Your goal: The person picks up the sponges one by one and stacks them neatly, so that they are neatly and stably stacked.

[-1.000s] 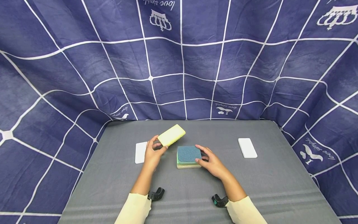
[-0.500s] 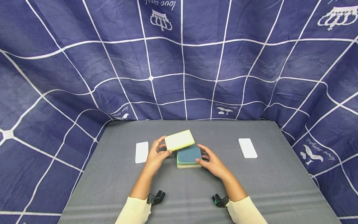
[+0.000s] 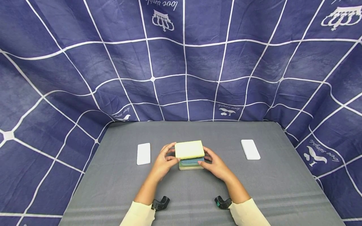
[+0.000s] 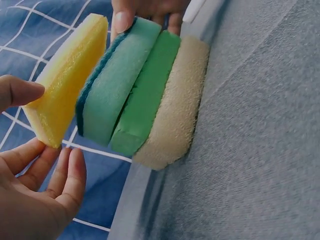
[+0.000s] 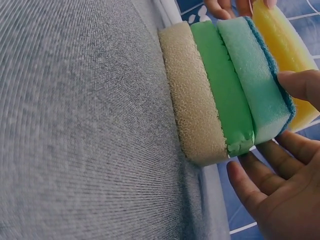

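A yellow sponge (image 3: 189, 149) was up in the air, right over a small stack in the middle of the grey table (image 3: 113, 188). The person's left hand (image 3: 162, 163) had it pinched by its left end, the thumb on the near side and the fingers on the far side. From the left wrist I could see a gap between its lower edge and the pile, so it was not lying flat there.

The stack had three layers: a beige sponge (image 4: 175, 105) flat on the cloth, a green block (image 4: 147, 92) on that, and a teal sponge (image 4: 112, 85) on top, its dark blue scouring layer (image 5: 266, 50) facing up. The right hand (image 3: 216, 164) was at the right end of the pile, gripping the teal sponge between thumb and fingers; some fingertips reached down beside the green block, though I couldn't tell whether they pressed on it.

A white block (image 3: 143, 153) lay to the left of the hands, and another white block (image 3: 250, 149) well off to the right. Behind the table hung a blue curtain (image 3: 169, 59) with a white grid.
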The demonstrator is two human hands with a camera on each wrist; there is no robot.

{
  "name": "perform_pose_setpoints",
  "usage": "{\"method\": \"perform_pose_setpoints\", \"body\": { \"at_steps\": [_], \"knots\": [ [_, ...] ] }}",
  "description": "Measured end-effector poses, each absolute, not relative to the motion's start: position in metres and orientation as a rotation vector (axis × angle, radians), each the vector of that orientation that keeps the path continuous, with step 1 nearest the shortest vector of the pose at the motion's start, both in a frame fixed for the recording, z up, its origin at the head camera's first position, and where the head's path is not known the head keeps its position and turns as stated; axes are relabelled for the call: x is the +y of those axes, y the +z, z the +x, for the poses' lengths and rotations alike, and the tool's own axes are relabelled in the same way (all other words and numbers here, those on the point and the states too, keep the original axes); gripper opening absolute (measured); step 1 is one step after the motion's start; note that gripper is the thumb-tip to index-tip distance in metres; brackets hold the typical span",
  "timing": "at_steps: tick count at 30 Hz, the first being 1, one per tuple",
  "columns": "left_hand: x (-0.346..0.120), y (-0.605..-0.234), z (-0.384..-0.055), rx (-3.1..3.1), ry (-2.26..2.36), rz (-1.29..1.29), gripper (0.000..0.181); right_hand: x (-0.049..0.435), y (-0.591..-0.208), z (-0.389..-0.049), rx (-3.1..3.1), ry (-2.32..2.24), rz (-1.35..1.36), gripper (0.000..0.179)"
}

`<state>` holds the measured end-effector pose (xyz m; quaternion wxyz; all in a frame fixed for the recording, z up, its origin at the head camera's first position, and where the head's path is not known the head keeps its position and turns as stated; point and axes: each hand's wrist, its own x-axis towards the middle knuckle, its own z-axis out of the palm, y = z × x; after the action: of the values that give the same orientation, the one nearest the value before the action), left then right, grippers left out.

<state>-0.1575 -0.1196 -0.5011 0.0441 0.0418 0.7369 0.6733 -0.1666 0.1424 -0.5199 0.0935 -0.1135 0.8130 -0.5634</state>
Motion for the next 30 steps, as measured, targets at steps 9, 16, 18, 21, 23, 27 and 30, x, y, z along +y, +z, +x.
{"method": "perform_pose_setpoints", "body": {
  "at_steps": [9,16,18,21,23,27,30],
  "knots": [
    [-0.1164,-0.5068,-0.1568,2.284,2.024,0.162,0.069,0.1422,-0.5208,-0.1665,2.382,-1.697,-0.348,0.078],
    [-0.1153,-0.5074,-0.156,2.275,2.033,0.174,0.07,0.1422,-0.5212,-0.166,2.385,-1.687,-0.364,0.087],
    [-0.1151,-0.5084,-0.1562,2.283,2.026,0.178,0.07,0.1422,-0.5212,-0.1657,2.39,-1.676,-0.351,0.089],
    [-0.1152,-0.5103,-0.1564,2.299,2.012,0.186,0.072,0.1425,-0.5215,-0.1655,2.387,-1.664,-0.34,0.094],
    [-0.1154,-0.5106,-0.1563,2.304,2.011,0.198,0.075,0.1429,-0.5217,-0.1656,2.383,-1.677,-0.345,0.096],
    [-0.1163,-0.5094,-0.1551,2.297,2.014,0.209,0.081,0.1434,-0.5221,-0.1667,2.389,-1.754,-0.412,0.092],
    [-0.1164,-0.5083,-0.1542,2.284,2.03,0.204,0.079,0.1431,-0.5219,-0.1676,2.416,-1.807,-0.49,0.082]
  ]
}}
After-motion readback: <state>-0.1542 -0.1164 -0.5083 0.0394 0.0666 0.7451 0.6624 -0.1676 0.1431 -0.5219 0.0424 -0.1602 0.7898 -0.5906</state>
